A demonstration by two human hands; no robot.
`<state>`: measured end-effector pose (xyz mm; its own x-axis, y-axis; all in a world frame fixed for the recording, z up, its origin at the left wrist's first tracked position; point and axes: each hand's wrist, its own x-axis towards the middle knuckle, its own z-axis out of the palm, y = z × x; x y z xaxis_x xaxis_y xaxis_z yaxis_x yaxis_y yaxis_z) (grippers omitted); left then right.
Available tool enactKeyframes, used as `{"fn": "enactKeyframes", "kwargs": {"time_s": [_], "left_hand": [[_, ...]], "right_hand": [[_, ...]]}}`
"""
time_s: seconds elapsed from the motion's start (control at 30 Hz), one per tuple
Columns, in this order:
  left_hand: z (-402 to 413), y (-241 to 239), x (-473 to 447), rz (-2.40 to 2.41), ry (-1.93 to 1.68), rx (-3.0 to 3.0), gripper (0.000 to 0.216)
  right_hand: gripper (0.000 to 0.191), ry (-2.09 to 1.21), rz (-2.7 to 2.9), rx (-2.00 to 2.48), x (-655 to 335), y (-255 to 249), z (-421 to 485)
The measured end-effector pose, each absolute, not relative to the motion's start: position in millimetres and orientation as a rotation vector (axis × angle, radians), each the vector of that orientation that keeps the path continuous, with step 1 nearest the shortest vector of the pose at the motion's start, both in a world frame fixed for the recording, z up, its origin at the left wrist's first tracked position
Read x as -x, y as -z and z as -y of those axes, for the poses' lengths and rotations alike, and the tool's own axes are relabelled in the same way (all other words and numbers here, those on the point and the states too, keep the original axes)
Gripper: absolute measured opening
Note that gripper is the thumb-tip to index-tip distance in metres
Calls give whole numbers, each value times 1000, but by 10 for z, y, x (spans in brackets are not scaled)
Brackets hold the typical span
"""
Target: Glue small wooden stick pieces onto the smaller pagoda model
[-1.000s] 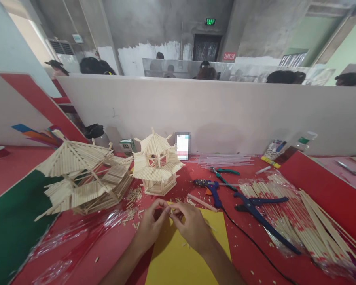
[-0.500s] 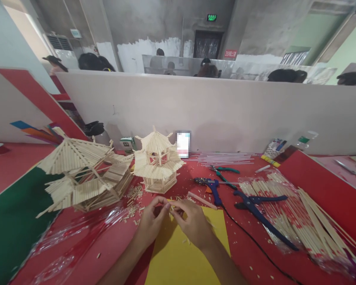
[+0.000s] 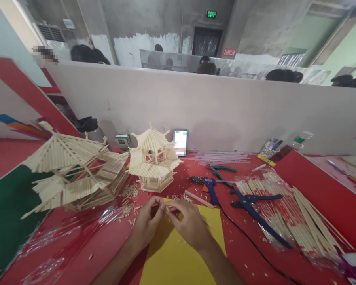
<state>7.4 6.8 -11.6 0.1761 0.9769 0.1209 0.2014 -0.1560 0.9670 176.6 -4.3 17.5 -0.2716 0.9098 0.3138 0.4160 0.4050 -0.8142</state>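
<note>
My left hand (image 3: 148,219) and my right hand (image 3: 186,221) meet over a yellow sheet (image 3: 178,265), fingertips pinched together. A short pale piece of wooden stick (image 3: 167,209) shows between them, mostly hidden by the fingers. Just beyond my hands stands a small two-tiered pavilion model (image 3: 152,168) built of wooden sticks. To its left is a larger stick pavilion model (image 3: 77,170), its roof slanting. Stick offcuts (image 3: 127,196) lie scattered near my left hand.
Right of my hands lie a blue glue gun (image 3: 206,183) with a black cable, green-handled pliers (image 3: 222,169) and a large dark-blue cutter (image 3: 255,209). Bagged sticks (image 3: 275,206) are farther right. A lit phone (image 3: 180,142) leans on the white partition (image 3: 240,114). People sit beyond it.
The view has turned slightly, so everything sits a little farther left. Both hands stay pinched together over the yellow sheet, with barely any movement of the fingers.
</note>
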Motion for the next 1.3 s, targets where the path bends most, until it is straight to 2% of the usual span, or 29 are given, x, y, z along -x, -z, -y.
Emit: {"fn": "enactKeyframes", "kwargs": {"time_s": [0.3,0.53,0.77,0.97,1.17,1.3], "left_hand": [[-73,-98,49,-1110,-929,-1688,21],[-129,-47,95,-1268,-1001,-1527,24],[-72,-68,40,-993,-826,-1581,30],[-106,-5,18,-1024,-841,-1437,33],[-184,66,89,-1144,-888,-1371,34],[-218,101,125,-1184,-900,-1395,38]], "right_hand": [[21,-1048,1608,1182,-1740,-194,50],[21,-1101,1560,1175,-1791,-192,6],[8,-674,1985,1169,-1795,-143,45],[22,-554,2069,1176,-1874,-158,-4],[17,-54,1766,1719,-2570,-94,-255],[25,6,1722,2055,-2920,20,-349]]}}
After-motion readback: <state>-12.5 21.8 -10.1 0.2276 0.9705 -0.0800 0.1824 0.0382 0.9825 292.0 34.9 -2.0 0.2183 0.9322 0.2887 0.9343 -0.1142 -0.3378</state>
